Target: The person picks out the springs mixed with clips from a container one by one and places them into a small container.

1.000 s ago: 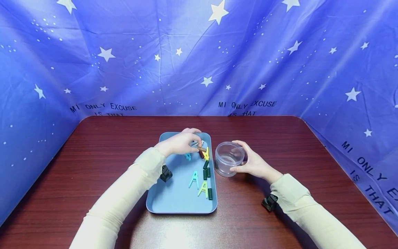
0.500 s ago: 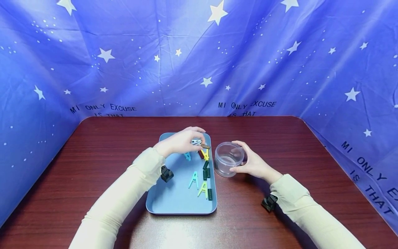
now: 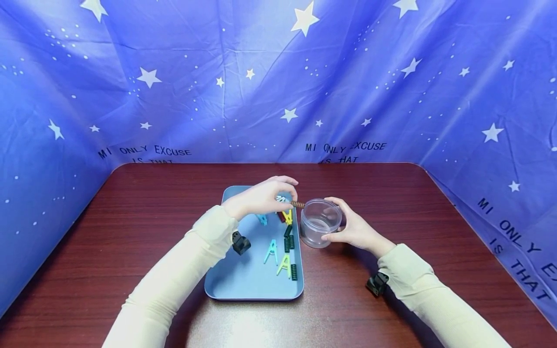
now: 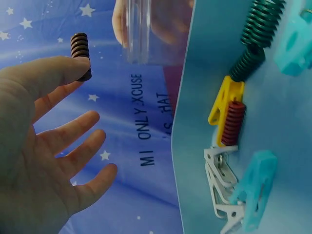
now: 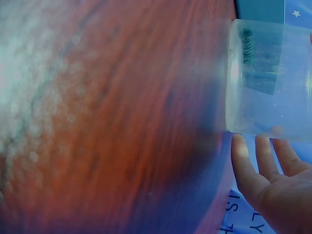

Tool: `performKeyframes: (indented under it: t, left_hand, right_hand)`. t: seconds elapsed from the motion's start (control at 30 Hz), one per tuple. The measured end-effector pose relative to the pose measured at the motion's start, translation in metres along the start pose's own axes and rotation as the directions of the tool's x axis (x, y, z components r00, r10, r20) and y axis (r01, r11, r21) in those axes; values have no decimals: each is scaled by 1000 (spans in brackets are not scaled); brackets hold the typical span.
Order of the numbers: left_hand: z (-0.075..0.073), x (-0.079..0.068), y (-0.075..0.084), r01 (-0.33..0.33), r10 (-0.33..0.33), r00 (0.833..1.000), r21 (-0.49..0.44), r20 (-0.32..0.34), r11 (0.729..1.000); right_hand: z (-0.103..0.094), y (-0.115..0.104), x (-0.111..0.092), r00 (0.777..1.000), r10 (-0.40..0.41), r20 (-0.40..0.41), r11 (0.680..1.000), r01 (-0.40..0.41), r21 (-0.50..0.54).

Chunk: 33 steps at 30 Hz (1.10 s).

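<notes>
My left hand (image 3: 264,197) pinches a brown coil spring (image 3: 298,205) between thumb and index finger, the other fingers spread in the left wrist view. In the head view the spring's far end overlaps the left rim of a clear round plastic jar (image 3: 313,233). The jar stands on the table against the tray's right side. My right hand (image 3: 359,229) holds it from the right, thumb in front and fingers behind. Below my left hand, the blue tray (image 3: 243,285) has a dark red spring (image 4: 234,123), a yellow clip (image 4: 226,100) and white clips (image 4: 219,170).
Several dark green springs (image 3: 294,271) lie along the tray's right wall. A turquoise clip (image 3: 271,251) and a light green clip (image 3: 285,266) lie beside them. Another turquoise clip (image 4: 258,187) is near the white ones. A starry blue curtain (image 3: 278,96) hangs behind the table.
My left hand has carried the brown spring rightward from over the tray to the jar's rim. The right hand and jar have stayed in place.
</notes>
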<state>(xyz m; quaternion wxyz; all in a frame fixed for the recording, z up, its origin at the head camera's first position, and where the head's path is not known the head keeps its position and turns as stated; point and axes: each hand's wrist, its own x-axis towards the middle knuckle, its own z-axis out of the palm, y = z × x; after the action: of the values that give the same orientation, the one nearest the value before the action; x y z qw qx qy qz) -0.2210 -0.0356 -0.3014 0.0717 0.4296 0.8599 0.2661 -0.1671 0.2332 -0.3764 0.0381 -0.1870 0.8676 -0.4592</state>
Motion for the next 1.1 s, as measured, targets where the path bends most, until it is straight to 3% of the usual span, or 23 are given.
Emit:
performKeyframes:
  t: [0.63,1.1]
  left_hand:
    - [16,27,15,-27,25,999,66,28,997]
    - [30,37,22,-1,-5,999,108,54,994]
  right_hand:
    - [-1,0,-1,1000,18,10,1000,-18,-21]
    - [-2,1,-1,1000,-5,-1,998,5,-61]
